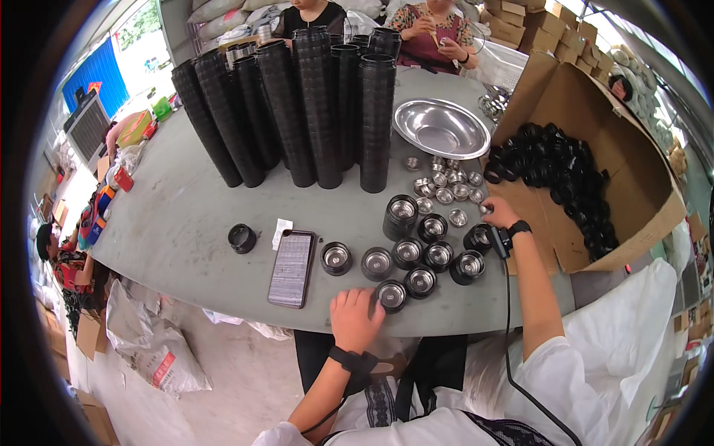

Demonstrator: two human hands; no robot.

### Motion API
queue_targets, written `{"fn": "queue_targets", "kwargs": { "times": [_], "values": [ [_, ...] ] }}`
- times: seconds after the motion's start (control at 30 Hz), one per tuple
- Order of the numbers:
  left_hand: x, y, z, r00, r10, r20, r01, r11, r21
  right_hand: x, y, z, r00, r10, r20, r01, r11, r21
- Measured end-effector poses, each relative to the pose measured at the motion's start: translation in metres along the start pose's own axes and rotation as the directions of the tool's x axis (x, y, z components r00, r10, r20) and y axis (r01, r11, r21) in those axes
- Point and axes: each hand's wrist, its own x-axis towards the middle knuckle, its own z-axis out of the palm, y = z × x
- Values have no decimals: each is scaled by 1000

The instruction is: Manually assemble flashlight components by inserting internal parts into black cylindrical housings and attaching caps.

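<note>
Left hand (355,318): fingers curled around a round black cap (391,295) with shiny steel liner, opening up, nearest the table (186,223) edge.
Right hand (500,214): pinching a small steel disc (485,209) beside the cardboard box (595,141).

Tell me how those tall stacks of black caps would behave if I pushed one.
The tall stacks of black caps would probably tip: they are narrow, very high, and several already lean. Being loose nested pieces, a stack would likely buckle and scatter, perhaps knocking its neighbours, since they stand close together.
</note>
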Motion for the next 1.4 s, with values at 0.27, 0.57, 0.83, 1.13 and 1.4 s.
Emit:
{"fn": "queue_targets", "kwargs": {
  "times": [0.27, 0.57, 0.83, 1.13, 1.4],
  "values": [
    [-4, 2, 1, 1000, -7, -20, 8, 998, 55, -20, -77, -41, 994, -30, -103, 33, 999, 33],
    [-2, 0, 1, 999, 2, -34, -1, 1000, 32, -75, -246, 7, 856, -475, -201, 512, 832, 215],
    [-3, 0, -2, 1000, -10, -10, 11, 999, 33, -73, -287, 53, 773, -602, -200, 633, 754, 176],
    [-3, -3, -2, 1000, -25, -11, 25, 1000, -15, -85, -262, 21, 905, -341, -252, 401, 884, 242],
    [-2, -3, -3, 1000, -10, -18, 9, 1000, -28, -114, -165, -20, 915, 92, -393, 36, 951, 307]
  ]
}}
